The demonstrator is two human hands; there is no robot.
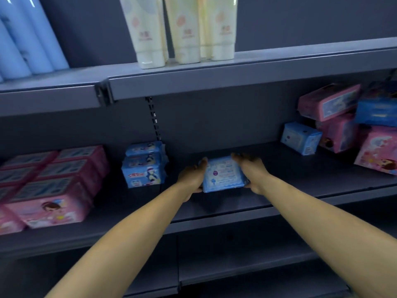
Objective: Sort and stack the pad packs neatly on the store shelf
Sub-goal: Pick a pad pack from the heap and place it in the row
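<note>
Both hands hold one light-blue pad pack (223, 175) over the middle of the dark shelf (279, 190). My left hand (192, 179) grips its left side and my right hand (252, 173) grips its right side. To the left stands a stack of three blue packs (145, 166). Further left lie several pink packs (49, 186) in neat rows. At the right a lone blue pack (300, 138) sits beside a loose heap of pink packs (335, 117) and a darker blue pack (376, 112).
The shelf above carries cream tubes (182, 31) and pale blue bottles (25, 39). A slotted upright (153, 117) runs down the back panel behind the blue stack. Lower shelves (236, 254) show below my arms.
</note>
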